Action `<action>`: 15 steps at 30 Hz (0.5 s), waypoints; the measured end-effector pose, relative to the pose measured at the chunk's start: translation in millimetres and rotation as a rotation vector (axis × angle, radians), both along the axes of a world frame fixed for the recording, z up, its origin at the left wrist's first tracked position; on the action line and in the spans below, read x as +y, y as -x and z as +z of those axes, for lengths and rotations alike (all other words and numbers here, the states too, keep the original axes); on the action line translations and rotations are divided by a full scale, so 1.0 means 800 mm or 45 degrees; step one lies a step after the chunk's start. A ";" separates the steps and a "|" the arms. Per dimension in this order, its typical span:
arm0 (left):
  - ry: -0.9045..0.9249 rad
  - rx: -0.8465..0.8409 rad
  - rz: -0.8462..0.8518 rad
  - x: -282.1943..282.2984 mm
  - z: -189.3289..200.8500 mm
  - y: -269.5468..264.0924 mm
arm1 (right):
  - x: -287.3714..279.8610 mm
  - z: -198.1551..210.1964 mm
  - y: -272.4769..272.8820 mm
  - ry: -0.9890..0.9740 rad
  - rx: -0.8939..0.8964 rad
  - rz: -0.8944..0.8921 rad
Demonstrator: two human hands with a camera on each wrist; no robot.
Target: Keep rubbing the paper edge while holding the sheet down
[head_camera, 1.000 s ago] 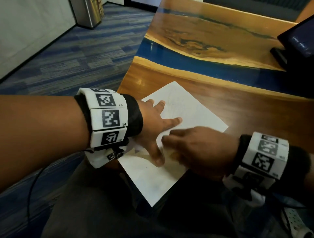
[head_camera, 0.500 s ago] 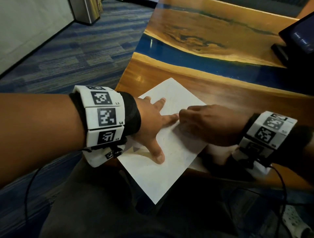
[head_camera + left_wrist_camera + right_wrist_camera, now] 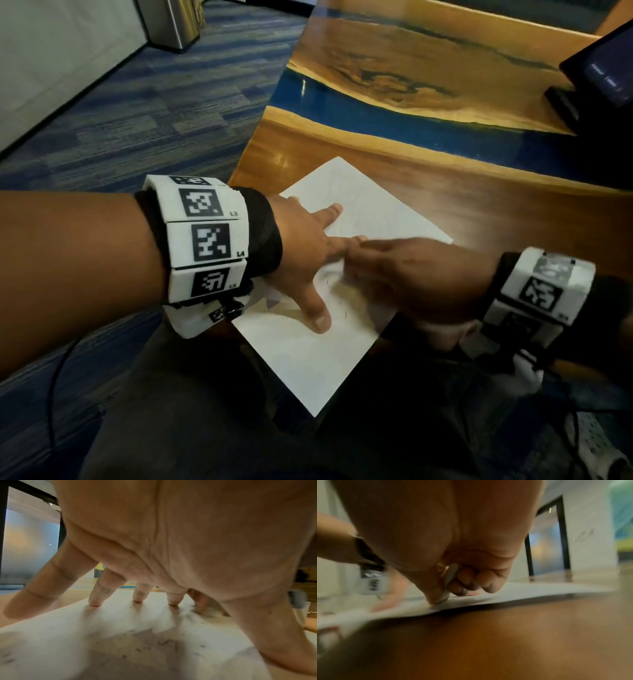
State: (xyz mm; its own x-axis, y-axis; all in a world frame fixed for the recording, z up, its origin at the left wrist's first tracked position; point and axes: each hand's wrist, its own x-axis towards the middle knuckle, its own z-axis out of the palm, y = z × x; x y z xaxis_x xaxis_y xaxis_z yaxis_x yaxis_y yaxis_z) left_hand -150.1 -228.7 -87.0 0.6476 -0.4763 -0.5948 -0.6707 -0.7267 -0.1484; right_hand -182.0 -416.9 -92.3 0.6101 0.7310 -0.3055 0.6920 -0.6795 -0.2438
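Here, a white sheet lies on the near corner of the table, one corner overhanging the table edge. Left of the sheet's centre, the left hand rests spread upon the sheet, fingers straight and splayed, tips pressing the paper, thumb planted nearer the person. Right of it, the right hand, blurred, has its fingers curled; thumb and fingers pinch a small pale eraser, its tip touching the sheet. Beyond the sheet, at the table's far right, stands a dark device.
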 end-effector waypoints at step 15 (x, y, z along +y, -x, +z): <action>-0.009 0.021 0.046 -0.006 0.001 -0.003 | -0.005 -0.007 0.017 -0.096 -0.064 0.115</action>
